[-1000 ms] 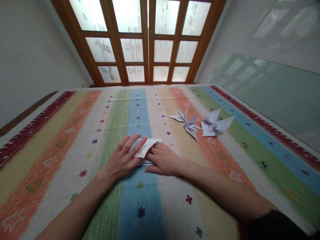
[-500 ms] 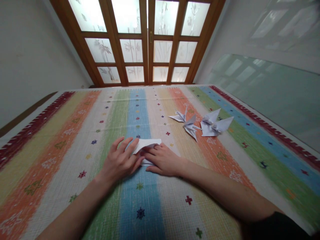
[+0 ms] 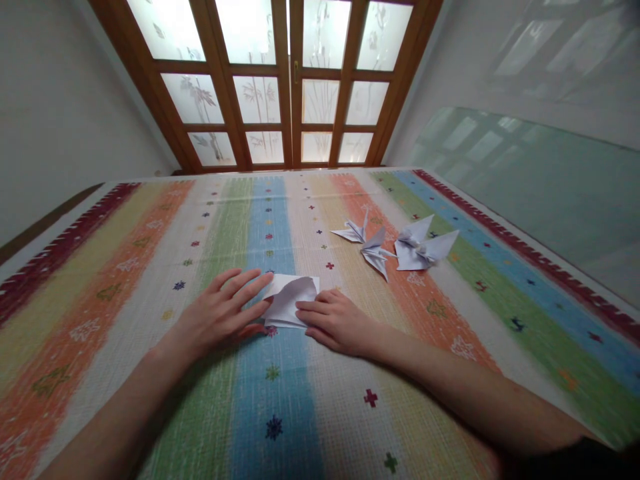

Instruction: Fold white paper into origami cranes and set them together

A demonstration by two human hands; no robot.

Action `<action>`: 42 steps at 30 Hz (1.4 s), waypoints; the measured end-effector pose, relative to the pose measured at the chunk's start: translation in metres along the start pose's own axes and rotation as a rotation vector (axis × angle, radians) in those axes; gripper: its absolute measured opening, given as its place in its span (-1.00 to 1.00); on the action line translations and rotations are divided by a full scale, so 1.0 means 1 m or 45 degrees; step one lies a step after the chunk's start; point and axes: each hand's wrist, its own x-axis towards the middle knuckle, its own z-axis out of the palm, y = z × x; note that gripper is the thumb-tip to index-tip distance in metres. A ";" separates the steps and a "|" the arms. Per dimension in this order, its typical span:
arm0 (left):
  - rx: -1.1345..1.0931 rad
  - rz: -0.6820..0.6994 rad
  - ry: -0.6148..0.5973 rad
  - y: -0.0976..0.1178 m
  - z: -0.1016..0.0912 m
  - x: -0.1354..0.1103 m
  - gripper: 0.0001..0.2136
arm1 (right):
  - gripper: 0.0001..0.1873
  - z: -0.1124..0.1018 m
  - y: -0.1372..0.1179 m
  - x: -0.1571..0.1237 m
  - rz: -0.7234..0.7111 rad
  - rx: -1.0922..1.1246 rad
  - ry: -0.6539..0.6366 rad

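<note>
A white sheet of folded paper lies on the striped tablecloth in front of me, with its upper layer curling up a little at the far edge. On its left side, my left hand rests with the fingers spread, their tips touching the paper's edge. My right hand lies flat on the right part of the paper, fingertips on its surface. Neither hand is closed round anything. Beyond my right hand are several folded white paper cranes, grouped close together.
The tablecloth has coloured stripes with small printed figures. Wooden doors with frosted panes stand beyond the table's far edge. A pale green glass panel leans along the wall at right.
My hands have moved apart, the left one leftward and the right one slightly right. More of the folded paper shows between them. The whole view has shifted a little.
</note>
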 end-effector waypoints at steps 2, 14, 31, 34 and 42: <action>-0.002 -0.007 -0.011 0.000 -0.001 0.004 -0.82 | -0.68 0.000 0.001 -0.001 0.008 0.019 0.015; 0.088 0.030 -0.050 0.009 0.017 0.044 -0.92 | -0.73 0.001 0.001 -0.001 0.072 0.100 0.033; -0.415 -0.307 -0.279 0.022 0.019 0.056 -0.87 | -0.76 0.006 0.000 -0.005 -0.011 0.009 0.212; -0.439 -0.342 -0.279 0.022 0.021 0.055 -0.87 | -0.76 0.008 0.000 -0.006 -0.011 -0.009 0.243; -0.328 -0.419 -0.258 0.032 0.025 0.060 -0.84 | -0.74 0.009 0.000 -0.006 -0.039 -0.023 0.261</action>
